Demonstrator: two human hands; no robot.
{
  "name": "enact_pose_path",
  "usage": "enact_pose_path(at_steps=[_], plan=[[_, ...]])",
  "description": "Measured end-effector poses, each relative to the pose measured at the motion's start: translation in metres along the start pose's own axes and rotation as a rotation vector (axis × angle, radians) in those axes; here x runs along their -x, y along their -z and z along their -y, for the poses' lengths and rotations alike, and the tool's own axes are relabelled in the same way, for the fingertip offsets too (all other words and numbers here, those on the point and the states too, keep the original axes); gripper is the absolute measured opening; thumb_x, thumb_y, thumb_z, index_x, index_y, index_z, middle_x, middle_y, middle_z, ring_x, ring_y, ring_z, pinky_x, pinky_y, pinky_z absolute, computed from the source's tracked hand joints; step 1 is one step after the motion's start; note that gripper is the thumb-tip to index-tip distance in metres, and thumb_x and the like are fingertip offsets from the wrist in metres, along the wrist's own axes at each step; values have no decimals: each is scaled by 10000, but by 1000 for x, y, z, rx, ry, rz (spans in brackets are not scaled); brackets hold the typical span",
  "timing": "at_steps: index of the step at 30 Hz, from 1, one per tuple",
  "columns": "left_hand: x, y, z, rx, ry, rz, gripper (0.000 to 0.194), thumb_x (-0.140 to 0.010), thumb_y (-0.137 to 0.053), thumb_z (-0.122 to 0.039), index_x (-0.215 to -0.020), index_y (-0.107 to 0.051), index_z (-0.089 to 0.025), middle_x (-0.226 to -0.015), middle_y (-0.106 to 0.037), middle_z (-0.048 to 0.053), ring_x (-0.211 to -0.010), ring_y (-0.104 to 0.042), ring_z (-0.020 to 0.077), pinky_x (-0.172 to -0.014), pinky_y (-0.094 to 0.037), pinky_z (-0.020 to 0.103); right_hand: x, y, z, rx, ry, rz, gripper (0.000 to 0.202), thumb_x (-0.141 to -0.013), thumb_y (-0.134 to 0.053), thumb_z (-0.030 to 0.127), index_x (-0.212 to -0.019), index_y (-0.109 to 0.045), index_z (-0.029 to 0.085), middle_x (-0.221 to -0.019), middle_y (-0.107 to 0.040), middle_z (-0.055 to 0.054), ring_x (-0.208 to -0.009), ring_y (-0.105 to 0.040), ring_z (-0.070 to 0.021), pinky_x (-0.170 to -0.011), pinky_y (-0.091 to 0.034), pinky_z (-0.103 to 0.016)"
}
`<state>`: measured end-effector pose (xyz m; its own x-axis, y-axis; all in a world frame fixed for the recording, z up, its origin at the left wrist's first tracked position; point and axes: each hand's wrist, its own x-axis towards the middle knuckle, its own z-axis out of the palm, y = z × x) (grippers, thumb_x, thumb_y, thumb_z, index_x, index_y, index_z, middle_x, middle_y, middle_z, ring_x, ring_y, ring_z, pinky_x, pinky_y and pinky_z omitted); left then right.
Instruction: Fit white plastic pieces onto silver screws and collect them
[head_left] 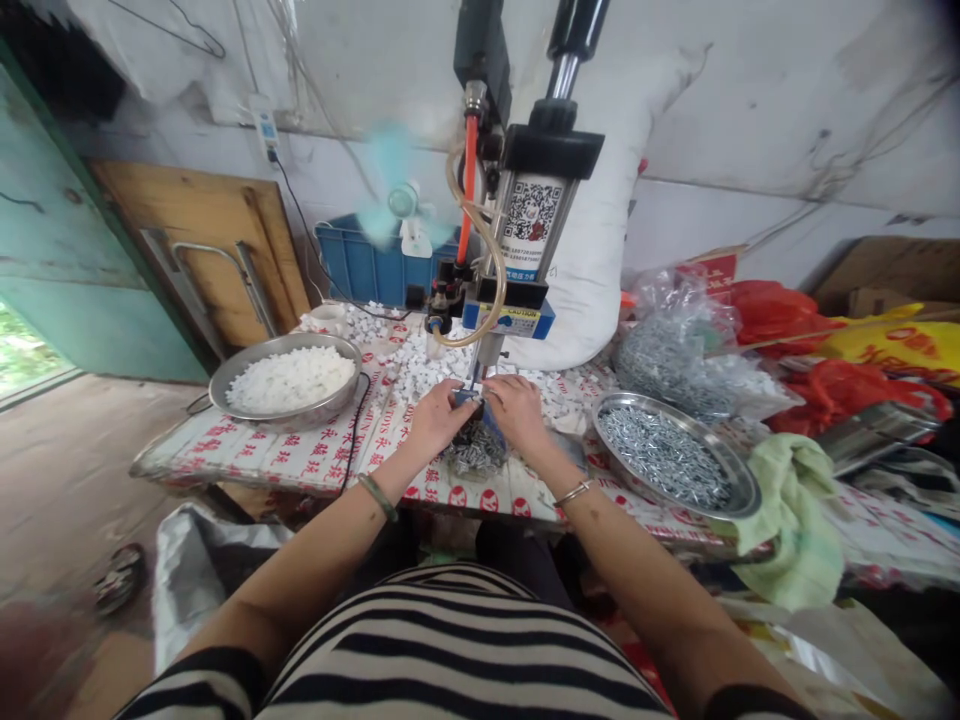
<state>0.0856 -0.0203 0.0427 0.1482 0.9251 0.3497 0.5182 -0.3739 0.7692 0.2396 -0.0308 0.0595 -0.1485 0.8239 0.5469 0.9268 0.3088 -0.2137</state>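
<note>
Both hands meet under the ram of a pneumatic press [525, 240] that stands on the table. My left hand [441, 418] is at the left of the press's lower tool, thumb and fingers drawn together in a pinch. Across from it, my right hand [517, 408] pinches at the same spot. Whatever lies between the fingertips is too small to make out. Just below the hands, a heap of small metal pins [476, 455] surrounds the press base. Small white plastic pieces [427, 365] are strewn behind the hands.
A metal bowl [330, 402] of white pieces stands at left, another bowl [742, 500] of metal pins at right. A green cloth [799, 510] hangs over the table edge. Behind are a blue crate [352, 265], a spinning fan [405, 203], a white sack [600, 270] and plastic bags [667, 340].
</note>
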Motion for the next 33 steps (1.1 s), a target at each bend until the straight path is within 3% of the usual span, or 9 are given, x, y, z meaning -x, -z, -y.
enact_pose_path(at_steps=[4, 11, 16, 22, 25, 29, 33], plan=[[-7, -8, 6, 90, -46, 23, 320, -705, -582, -231, -1011, -602, -138, -838, -618, 36, -746, -561, 141, -724, -439, 270, -1, -7, 2, 68, 12, 46, 227, -853, -480, 210, -1009, -641, 242, -980, -672, -28, -968, -526, -179, -812, -300, -321], [-16, -16, 12, 235, -42, 78, 297, -709, -560, -202, -991, -634, -145, -794, -641, 19, -713, -562, 128, -699, -450, 252, -1, -8, 0, 211, 130, 54, 247, -871, -440, 194, -1027, -631, 205, -874, -679, -64, -877, -542, -182, -833, -265, -331], [-16, -21, 10, 117, -172, -23, 215, -760, -528, -213, -930, -642, -146, -828, -648, 44, -738, -564, 138, -731, -448, 268, 8, -11, -1, 195, 229, -21, 286, -878, -409, 153, -1089, -602, 168, -933, -672, -79, -941, -530, -176, -913, -235, -338], [-15, -26, 12, -32, -269, -75, 192, -755, -530, -169, -928, -610, -151, -862, -637, 62, -779, -564, 149, -770, -439, 282, 17, -5, -1, 105, 95, -8, 303, -870, -424, 169, -1121, -585, 224, -1019, -666, -41, -932, -560, -169, -851, -305, -319], [-15, -25, 11, -51, -266, -63, 174, -765, -533, -209, -916, -605, -162, -820, -621, 43, -730, -550, 137, -741, -437, 273, 35, 4, -9, 107, -20, -29, 344, -863, -419, 186, -1182, -546, 213, -1036, -660, -50, -909, -573, -171, -817, -344, -308], [-13, -24, 10, -45, -259, -70, 168, -772, -529, -219, -912, -602, -162, -796, -611, 34, -706, -539, 128, -730, -432, 264, 81, 10, -28, 278, -151, -74, 331, -858, -439, 244, -1153, -568, 167, -1014, -663, -94, -919, -578, -202, -887, -317, -371], [-13, -25, 11, -41, -258, -77, 179, -774, -527, -227, -918, -603, -151, -789, -608, 38, -703, -540, 130, -722, -435, 263, 128, 1, -42, 455, -147, -44, 297, -845, -474, 283, -1071, -619, 153, -1090, -639, -118, -1005, -545, -257, -957, -242, -450]])
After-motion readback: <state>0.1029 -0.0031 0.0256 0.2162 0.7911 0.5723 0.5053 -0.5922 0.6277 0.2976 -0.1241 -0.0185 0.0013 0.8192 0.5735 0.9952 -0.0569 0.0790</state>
